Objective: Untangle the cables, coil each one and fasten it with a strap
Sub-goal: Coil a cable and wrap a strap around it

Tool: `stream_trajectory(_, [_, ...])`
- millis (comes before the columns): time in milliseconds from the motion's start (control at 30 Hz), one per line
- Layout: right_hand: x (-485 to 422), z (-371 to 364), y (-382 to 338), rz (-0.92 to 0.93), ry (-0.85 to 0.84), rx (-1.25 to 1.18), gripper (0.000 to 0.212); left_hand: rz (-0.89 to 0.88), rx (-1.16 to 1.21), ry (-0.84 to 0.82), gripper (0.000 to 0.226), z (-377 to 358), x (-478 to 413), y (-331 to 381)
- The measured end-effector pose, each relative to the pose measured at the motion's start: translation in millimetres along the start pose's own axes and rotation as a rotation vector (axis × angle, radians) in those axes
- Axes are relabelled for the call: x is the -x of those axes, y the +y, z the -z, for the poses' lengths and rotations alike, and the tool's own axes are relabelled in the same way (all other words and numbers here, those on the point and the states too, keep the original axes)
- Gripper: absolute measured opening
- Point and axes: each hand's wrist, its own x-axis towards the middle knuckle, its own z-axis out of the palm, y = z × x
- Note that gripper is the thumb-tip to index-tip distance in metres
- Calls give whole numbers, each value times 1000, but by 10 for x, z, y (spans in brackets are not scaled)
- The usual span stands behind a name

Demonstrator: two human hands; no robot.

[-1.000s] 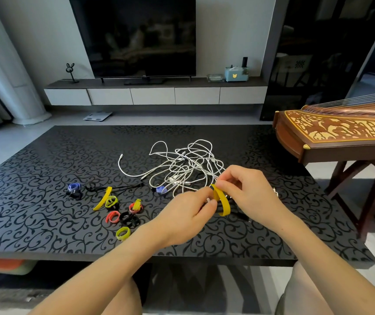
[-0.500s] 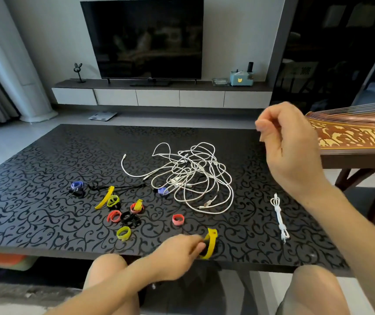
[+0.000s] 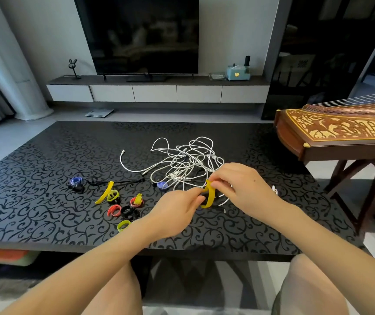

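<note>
Black patterned tabletop before you. At its centre lies the tangle of white cables; left of it, a cluster of loose coloured straps. Your left hand and right hand meet at the tangle's near edge, both pinching one yellow strap, the right at its upper end.

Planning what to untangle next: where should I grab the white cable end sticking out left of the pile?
Pinch the white cable end just behind its plug, coming from the left. That stretch arcs alone on the table, clear of the tangle, so it would probably pull free.
</note>
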Motion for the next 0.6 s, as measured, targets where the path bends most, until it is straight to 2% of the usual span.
stream_trajectory(100, [-15,-10,-1,17,-14,38,21,-15,-59,2,34,47,-16,2])
stream_trajectory(267, [-44,-12,-17,23,-109,82,25,-78,-115,13,34,87,2,12])
stream_trajectory(467, [-20,13,-28,79,-12,80,23,-109,5,78,32,110,11,24])
stream_trajectory(600, [3,14,-33,173,122,273,31,-70,135,97,31,139,7,138])
